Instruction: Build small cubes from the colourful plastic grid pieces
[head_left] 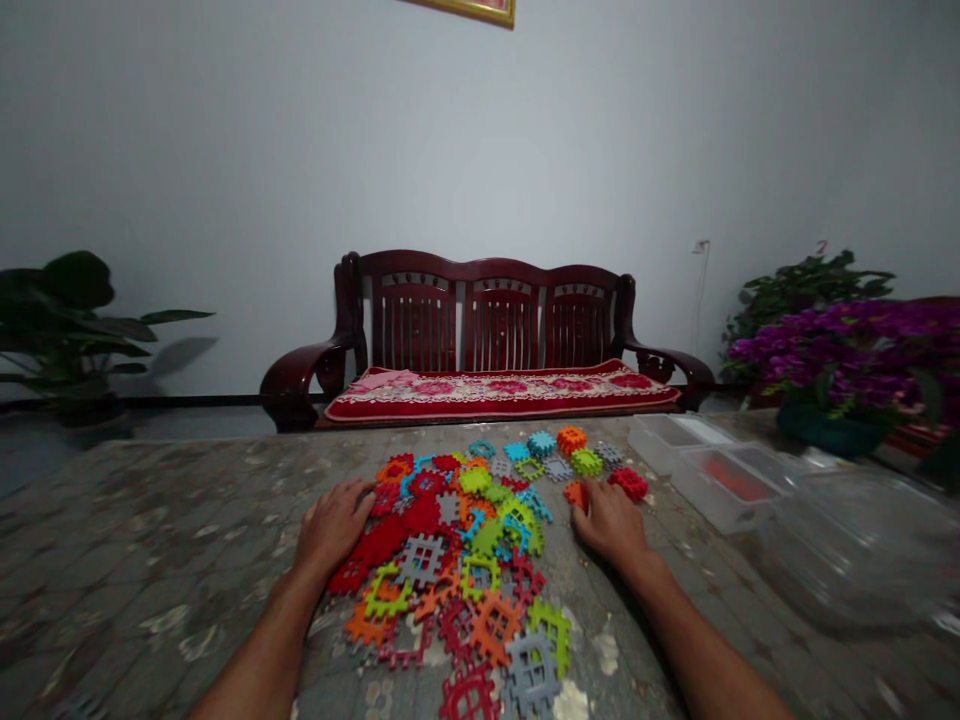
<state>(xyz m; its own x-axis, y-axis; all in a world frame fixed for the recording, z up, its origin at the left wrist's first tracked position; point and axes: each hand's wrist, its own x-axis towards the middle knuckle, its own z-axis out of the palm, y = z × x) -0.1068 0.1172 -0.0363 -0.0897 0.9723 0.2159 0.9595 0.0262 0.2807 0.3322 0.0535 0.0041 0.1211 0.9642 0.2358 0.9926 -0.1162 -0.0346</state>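
A heap of flat, toothed plastic tiles (465, 560) in red, orange, green, grey and blue lies spread on a patterned stone-look table (150, 560). My left hand (334, 525) rests on the red tiles at the heap's left edge, fingers curled down over them. My right hand (611, 520) lies palm down at the heap's right side, its fingertips touching an orange tile (574, 492). A red tile (628, 483) sits just beyond that hand. Several single tiles (555, 450) lie in a row at the far side.
Clear plastic boxes (709, 470) stand at the right of the table, one with something red inside, and a clear lid or bin (855, 540) nearer me. Behind are a dark wooden bench (487, 340), a leafy plant (67, 320) and purple flowers (855, 350).
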